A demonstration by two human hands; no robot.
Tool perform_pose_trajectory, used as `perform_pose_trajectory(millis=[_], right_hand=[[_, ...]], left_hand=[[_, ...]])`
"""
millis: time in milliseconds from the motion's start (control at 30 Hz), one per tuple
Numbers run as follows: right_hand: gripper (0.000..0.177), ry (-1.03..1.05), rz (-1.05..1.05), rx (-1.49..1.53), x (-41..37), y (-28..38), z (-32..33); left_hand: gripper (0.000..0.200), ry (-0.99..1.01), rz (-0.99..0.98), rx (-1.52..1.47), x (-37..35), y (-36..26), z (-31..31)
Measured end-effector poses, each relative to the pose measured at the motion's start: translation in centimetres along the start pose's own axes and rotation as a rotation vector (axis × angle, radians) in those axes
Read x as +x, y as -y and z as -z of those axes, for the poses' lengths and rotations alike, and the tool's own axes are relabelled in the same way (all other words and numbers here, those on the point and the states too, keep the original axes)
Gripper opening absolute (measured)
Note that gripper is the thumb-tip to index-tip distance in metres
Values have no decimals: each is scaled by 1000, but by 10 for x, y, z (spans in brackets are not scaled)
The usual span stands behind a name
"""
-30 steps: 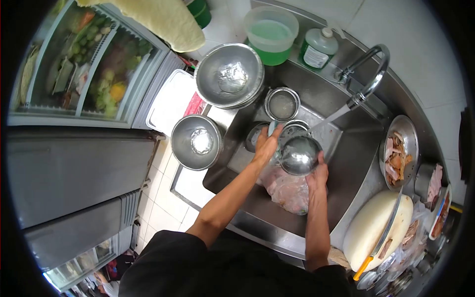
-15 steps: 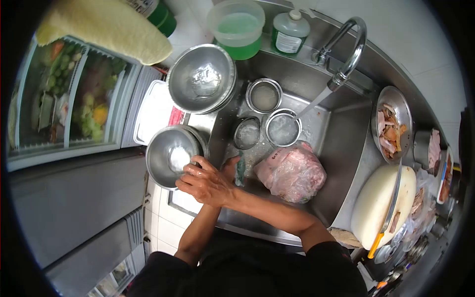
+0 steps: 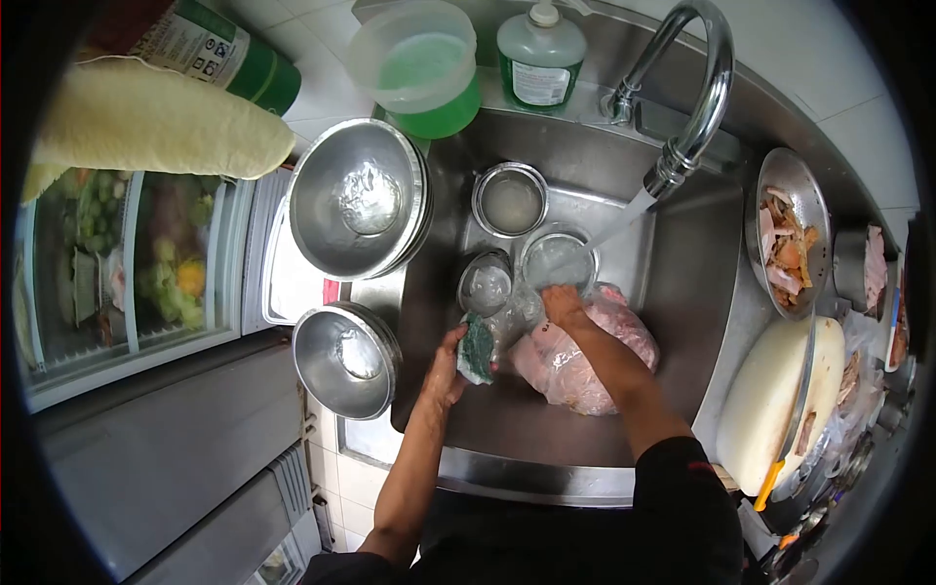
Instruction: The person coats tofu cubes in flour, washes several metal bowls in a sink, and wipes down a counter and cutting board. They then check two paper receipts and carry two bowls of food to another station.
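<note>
Three metal containers [image 3: 485, 286] in one sink [image 3: 694, 292] — left fingers [image 3: 452, 342] pinch one scourer [image 3: 476, 352] — right fingers [image 3: 560, 296], I cannot tell

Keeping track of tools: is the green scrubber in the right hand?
No, the left hand is holding the green scrubber.

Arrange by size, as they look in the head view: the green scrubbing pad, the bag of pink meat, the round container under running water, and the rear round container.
1. Bag of pink meat, partly hidden.
2. Container under running water and rear round container: too alike to rank.
3. Green scrubbing pad.
</note>
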State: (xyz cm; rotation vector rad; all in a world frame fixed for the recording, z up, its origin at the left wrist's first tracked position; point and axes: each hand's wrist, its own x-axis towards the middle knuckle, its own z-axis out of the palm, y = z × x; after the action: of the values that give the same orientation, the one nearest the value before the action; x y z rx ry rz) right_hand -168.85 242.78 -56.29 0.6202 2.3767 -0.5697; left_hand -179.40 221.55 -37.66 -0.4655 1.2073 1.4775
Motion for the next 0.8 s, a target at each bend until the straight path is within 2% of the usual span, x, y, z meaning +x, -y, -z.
perform_pose_trajectory(millis=[67,100,133,167,200,233,267,300,333,367,400,467,500,533,567,600,667,700,733,800], right_hand=[[32,-244,93,-19,-18,3,25],[32,-242,90,-29,-26,3,43],[32,-296,11,198,-32,4,63],[32,-350,-66,426,-34,5,76],[32,-354,-65,416,-35,4,80],[29,-472,-99,706,-38,4,81],[26,-589,-132,998,-42,5,81],[14,-685,-69,1162,-72,22,110],[14,-686,-68,1150,-80,30,113],[14,-802,21,1376,-86,36,114],[14,-915,117,1602,-93,36,117],[13,-959,107,1595,-116,34,142],[14,-965,131,1701,-131,32,152],[15,-971,157,1807,-141,29,156],[21,-1120,229,1766,-141,28,157],[21,-1130,234,1767,-145,35,170],[15,-1113,8,1620,-153,50,189],[13,-1158,32,1282,-134,47,170],[18,-1162,132,831,-124,34,154],[23,-939,263,601,-142,29,160]], left_hand=[[39,34,4,-39,13,4,-6],[46,41,10,-13,23,8,-3],[46,50,7,-19,25,5,-13],[50,-49,-72,157,28,2,-27],[55,-153,-151,331,32,0,-41],[62,-192,-301,425,43,6,-53],[60,-167,-444,560,32,-2,-84],[58,-140,-590,693,22,-11,-116],[53,-78,-920,835,50,4,-125],[48,-228,-1244,1249,53,-1,-145],[48,-231,-1244,1237,56,-16,-160],[48,-35,-945,1214,69,-50,-184],[48,-33,-938,1209,78,-61,-183],[54,106,-689,950,87,-72,-176],[61,237,-450,689,94,-78,-175],[61,242,-456,695,95,-69,-178],[79,-66,-183,249,84,-32,-179],[87,-64,-133,198,63,-25,-184],[87,-62,-130,206,66,-22,-177],[82,24,-129,356,72,-32,-159]])
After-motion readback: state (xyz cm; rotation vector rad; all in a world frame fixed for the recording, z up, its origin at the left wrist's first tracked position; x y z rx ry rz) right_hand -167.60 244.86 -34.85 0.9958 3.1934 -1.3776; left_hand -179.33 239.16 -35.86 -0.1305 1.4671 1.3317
